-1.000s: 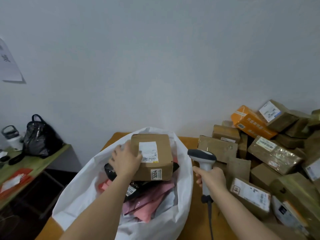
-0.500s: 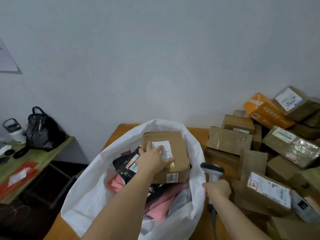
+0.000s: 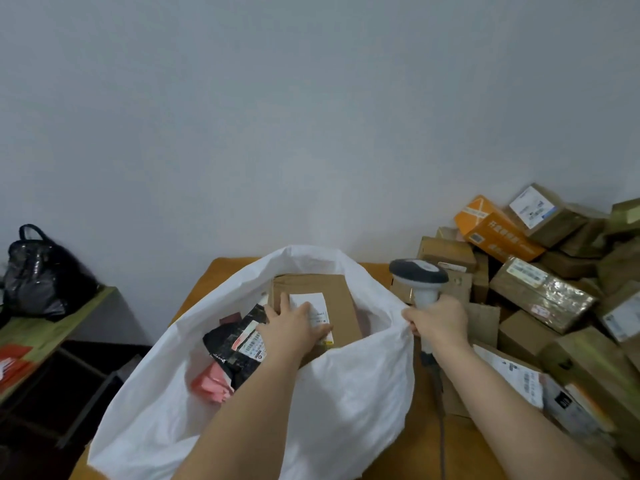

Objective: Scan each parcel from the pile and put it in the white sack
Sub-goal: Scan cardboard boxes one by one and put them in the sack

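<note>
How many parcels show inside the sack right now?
3: a cardboard box under the left hand, a black mailer beside it, a pink mailer lower left. More may lie hidden underneath.

Box (image 3: 341,303) in sack (image 3: 346,386), parcel pile (image 3: 540,296) right, bag (image 3: 41,271) far left

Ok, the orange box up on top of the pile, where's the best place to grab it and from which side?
Probably from above, across its two long sides near the middle. The orange box lies tilted on top of the pile, its top face and near long side exposed, while a brown carton crowds its right end. The right hand grips the scanner, so the left hand would reach.
</note>
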